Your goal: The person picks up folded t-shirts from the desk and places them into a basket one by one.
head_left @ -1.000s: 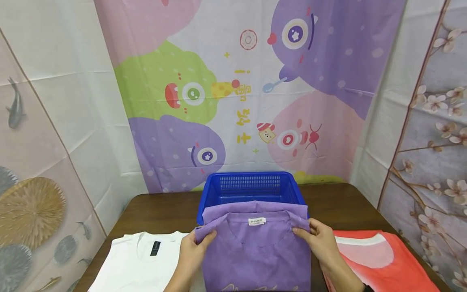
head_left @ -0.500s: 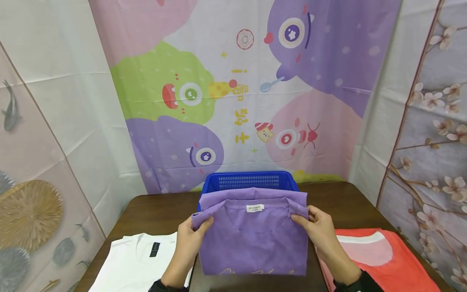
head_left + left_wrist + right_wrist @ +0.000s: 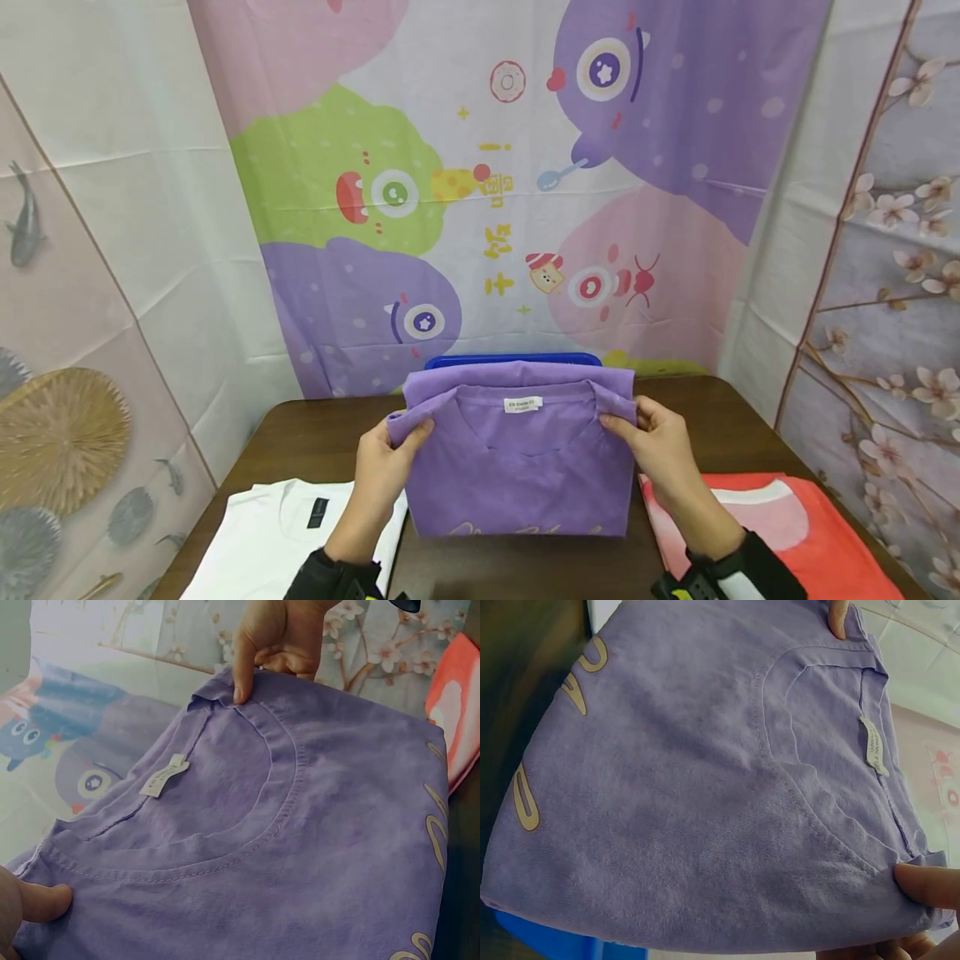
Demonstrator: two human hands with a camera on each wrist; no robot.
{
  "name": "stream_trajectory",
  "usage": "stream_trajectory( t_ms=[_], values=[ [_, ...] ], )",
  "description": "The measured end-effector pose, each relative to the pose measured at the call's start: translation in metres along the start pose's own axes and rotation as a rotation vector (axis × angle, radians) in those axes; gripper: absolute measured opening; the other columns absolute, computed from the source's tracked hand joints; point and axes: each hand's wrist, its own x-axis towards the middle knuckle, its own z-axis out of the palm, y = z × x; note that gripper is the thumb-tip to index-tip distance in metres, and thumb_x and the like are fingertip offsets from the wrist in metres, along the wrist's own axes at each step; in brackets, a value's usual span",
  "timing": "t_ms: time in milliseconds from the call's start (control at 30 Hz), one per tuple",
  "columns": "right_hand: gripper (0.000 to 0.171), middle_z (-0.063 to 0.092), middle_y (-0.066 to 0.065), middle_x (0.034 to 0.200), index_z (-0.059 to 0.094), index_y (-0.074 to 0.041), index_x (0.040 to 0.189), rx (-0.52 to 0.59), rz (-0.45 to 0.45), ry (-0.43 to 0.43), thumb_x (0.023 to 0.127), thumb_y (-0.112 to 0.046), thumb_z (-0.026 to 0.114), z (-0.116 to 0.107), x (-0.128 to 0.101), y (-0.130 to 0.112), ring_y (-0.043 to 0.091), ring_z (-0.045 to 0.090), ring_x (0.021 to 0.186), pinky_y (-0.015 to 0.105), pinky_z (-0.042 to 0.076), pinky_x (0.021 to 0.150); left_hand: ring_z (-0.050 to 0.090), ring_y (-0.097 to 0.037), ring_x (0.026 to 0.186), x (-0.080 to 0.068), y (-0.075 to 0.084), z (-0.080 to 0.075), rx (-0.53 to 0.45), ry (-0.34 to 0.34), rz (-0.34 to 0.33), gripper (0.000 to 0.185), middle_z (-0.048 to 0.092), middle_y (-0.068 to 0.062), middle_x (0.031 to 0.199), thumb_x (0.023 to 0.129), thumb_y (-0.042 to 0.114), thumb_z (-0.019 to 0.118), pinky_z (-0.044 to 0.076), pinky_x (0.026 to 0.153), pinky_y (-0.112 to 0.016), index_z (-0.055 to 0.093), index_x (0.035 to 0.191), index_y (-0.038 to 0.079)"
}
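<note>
A folded purple T-shirt (image 3: 517,475) hangs above the table, collar up, with a white neck label (image 3: 522,404) and part of a gold script print along its lower edge. My left hand (image 3: 384,467) pinches its left shoulder, thumb in front. At the opposite shoulder my right hand (image 3: 663,446) pinches the cloth the same way. In the left wrist view, the right thumb presses beside the collar of the purple T-shirt (image 3: 337,825). Behind the shirt stands a blue basket (image 3: 513,360), hidden except for its back rim.
A folded white T-shirt (image 3: 262,533) lies on the brown table (image 3: 525,567) at left. On the right lies a folded red T-shirt (image 3: 832,533) with a pale pink area at its neck. A cartoon-printed curtain (image 3: 510,208) hangs behind the table.
Both hands have raised the purple T-shirt. Its lower edge now shows above the table, and the shirt covers nearly all of the blue basket, which was mostly visible before.
</note>
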Motion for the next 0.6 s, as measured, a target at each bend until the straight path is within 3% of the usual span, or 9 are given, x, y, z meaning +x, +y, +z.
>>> stream_trajectory(
  t_ms=[167,300,433,600],
  values=[
    [0.033,0.067,-0.02,0.076,0.061,0.005,0.113,0.009,-0.009,-0.012,0.084,-0.009,0.071,-0.001,0.004,-0.006,-0.004,0.06,0.072,0.018,0.049,0.07,0.053,-0.004,0.077,0.007,0.005,-0.001,0.0,0.016,0.015,0.024,0.069,-0.008,0.092,0.086,0.012,0.07,0.045,0.072,-0.021,0.069,0.105,-0.003],
    [0.034,0.065,-0.024,0.074,0.06,0.005,0.114,0.031,-0.029,-0.017,0.085,-0.009,0.07,-0.001,0.008,-0.012,-0.004,0.06,0.073,0.016,0.049,0.071,0.052,-0.004,0.075,0.013,0.01,-0.001,-0.019,0.016,0.025,0.023,0.067,-0.002,0.086,0.086,0.011,0.07,0.045,0.071,-0.021,0.068,0.104,-0.004],
    [0.033,0.065,-0.023,0.074,0.061,0.006,0.111,0.028,-0.049,-0.007,0.085,-0.009,0.071,-0.001,0.012,-0.017,-0.004,0.059,0.072,0.015,0.049,0.071,0.05,-0.004,0.074,0.018,0.016,-0.001,-0.022,0.017,0.047,0.024,0.065,0.002,0.081,0.086,0.013,0.07,0.043,0.069,-0.02,0.068,0.103,-0.005],
    [0.025,0.067,-0.018,0.075,0.063,0.005,0.102,0.023,-0.084,0.027,0.084,-0.009,0.072,0.0,0.018,-0.023,-0.003,0.057,0.07,0.016,0.047,0.068,0.052,-0.005,0.077,0.026,0.02,-0.001,0.01,0.023,0.072,0.023,0.069,-0.007,0.09,0.086,0.012,0.07,0.044,0.072,-0.02,0.069,0.103,-0.003]
  ],
)
